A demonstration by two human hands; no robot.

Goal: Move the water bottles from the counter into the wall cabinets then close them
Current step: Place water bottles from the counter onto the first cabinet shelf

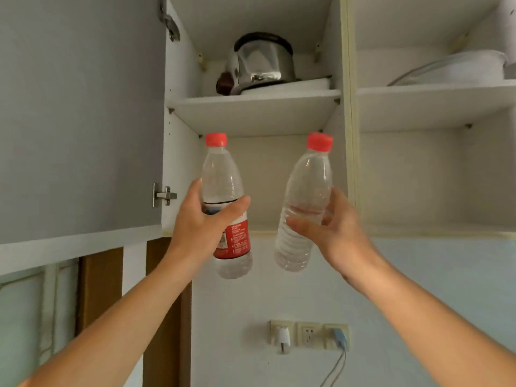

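My left hand (203, 219) grips a clear water bottle with a red cap and a red label (223, 185) round its middle, held upright. My right hand (332, 227) holds a second clear bottle with a red cap and no label (304, 196), tilted to the right. Both bottles are raised in front of the lower compartment of the open wall cabinet (279, 177), just below and before its bottom edge. The grey cabinet door (81, 115) stands open on the left.
A steel pot (262, 62) sits on the cabinet's upper shelf (251, 107). A second open compartment on the right holds a white bowl (452, 68) on its shelf. Wall sockets with plugs (310, 335) are on the wall below.
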